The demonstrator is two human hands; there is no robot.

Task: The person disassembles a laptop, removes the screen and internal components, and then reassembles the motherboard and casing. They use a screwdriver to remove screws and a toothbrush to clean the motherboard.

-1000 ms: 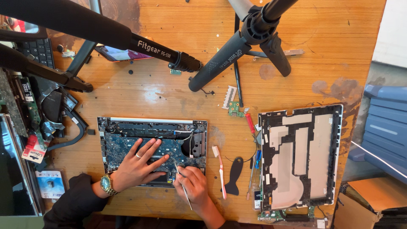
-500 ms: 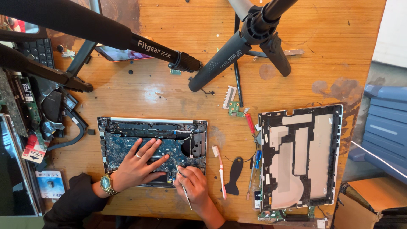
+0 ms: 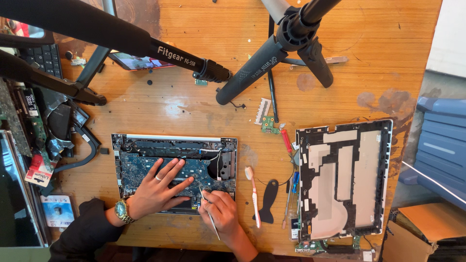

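A: I'm looking down at the opened laptop base (image 3: 174, 174) lying flat on the wooden bench (image 3: 194, 111), circuit board and fan exposed. My left hand (image 3: 158, 189) lies spread flat on the board, fingers splayed, gripping nothing, just pinning the base.

B: And the right hand (image 3: 221, 213)?

A: It's closed in a pinch around thin metal tweezers (image 3: 208, 211), tips at the board's lower edge, just beside the left fingertips.

B: How does that board handle, in your view?

A: Fragile, I'd judge: stiff but thin, with fine wires and connectors. I'd press only on bare board or the frame edge, and take small parts with the tweezer tips, lightly.

B: What's around it?

A: A toothbrush (image 3: 252, 194) and a black pry tool (image 3: 268, 201) lie just right of the base. Farther right is the removed bottom cover (image 3: 342, 179), inner side up.
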